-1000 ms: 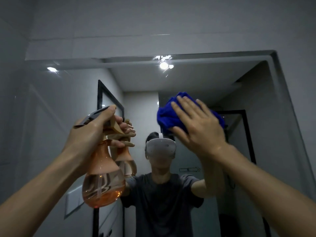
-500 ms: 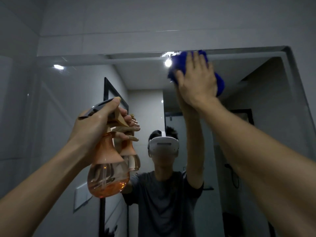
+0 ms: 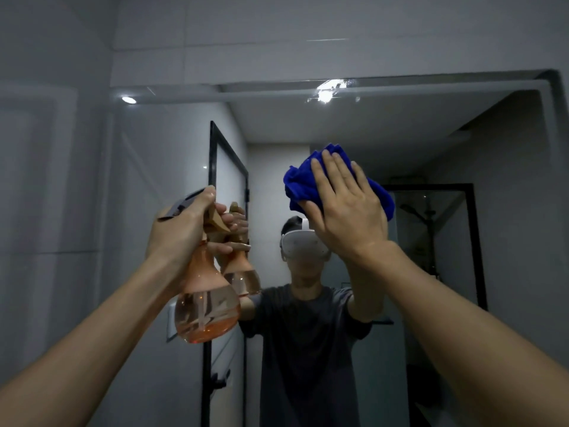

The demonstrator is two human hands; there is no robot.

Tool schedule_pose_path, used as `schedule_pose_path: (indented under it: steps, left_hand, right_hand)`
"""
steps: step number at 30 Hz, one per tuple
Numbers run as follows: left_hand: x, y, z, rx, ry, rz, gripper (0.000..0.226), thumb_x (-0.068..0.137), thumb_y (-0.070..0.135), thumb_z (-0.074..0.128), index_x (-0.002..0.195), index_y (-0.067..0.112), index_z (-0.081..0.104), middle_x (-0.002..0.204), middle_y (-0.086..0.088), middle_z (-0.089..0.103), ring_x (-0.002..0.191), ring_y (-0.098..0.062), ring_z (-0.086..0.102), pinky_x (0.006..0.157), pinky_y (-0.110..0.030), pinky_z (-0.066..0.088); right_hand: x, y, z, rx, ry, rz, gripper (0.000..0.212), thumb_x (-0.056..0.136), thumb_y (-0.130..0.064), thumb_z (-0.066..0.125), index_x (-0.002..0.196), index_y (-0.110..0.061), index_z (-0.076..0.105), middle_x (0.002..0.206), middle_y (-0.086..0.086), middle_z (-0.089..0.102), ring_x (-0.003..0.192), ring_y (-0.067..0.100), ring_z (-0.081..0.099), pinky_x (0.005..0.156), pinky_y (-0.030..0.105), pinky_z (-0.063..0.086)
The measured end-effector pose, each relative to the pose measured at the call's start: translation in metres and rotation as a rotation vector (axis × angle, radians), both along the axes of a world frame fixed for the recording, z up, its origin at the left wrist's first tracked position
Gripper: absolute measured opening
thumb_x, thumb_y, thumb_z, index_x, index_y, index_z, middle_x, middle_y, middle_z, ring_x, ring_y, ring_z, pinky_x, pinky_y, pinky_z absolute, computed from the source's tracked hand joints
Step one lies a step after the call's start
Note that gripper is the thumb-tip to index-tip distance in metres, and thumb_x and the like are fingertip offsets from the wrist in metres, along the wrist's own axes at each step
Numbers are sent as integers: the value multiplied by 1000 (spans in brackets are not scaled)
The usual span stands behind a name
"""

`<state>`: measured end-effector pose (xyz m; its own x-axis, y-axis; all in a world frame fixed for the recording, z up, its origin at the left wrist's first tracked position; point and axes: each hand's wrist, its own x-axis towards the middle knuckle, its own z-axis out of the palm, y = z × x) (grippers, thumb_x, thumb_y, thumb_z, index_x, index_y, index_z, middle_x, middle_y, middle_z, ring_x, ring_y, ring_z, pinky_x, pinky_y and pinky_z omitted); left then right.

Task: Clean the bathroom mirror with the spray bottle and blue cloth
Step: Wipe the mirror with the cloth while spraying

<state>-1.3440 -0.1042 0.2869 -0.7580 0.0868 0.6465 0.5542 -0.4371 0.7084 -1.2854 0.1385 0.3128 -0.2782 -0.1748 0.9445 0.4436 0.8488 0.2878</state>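
Head view, at the bathroom mirror (image 3: pixel 385 124): my right hand (image 3: pixel 348 211), fingers spread flat, presses the bunched blue cloth (image 3: pixel 300 186) against the glass near its middle, while my left hand (image 3: pixel 181 232) is wrapped tight round the neck of the orange spray bottle (image 3: pixel 206 303), held upright just before the mirror's left half.

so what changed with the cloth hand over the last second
The right hand swept the blue cloth up to the mirror's top edge, then back down to mid-height, flat on the glass throughout. The left hand kept its grip on the spray bottle, raised beside it.
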Motion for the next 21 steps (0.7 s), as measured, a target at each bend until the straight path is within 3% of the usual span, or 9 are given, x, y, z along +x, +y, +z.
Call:
schedule_pose_path:
  steps: [9,14,21]
  left_hand:
    - [-16,-38,-4,-41,25,88,34,92,39,66,85,6,71,70,-9,72,67,-22,69,49,-30,59]
    - [-19,-57,1,-65,72,22,35,92,40,64,91,6,72,86,-14,77,85,-28,75,70,-37,63]
    - [-16,-98,12,-56,157,-66,39,90,41,61,96,4,70,95,-18,76,91,-30,76,58,-32,63]
  right_hand:
    - [0,-4,-1,-24,11,-20,69,102,-55,19,157,-13,18,163,11,18,152,22,13,124,41,5]
    - [-7,-16,19,-115,49,30,71,101,-55,17,157,-13,15,164,12,14,153,23,9,124,43,5]
    - [-50,-89,70,-246,89,80,70,103,-53,19,158,-10,8,165,13,5,153,26,2,124,45,2]
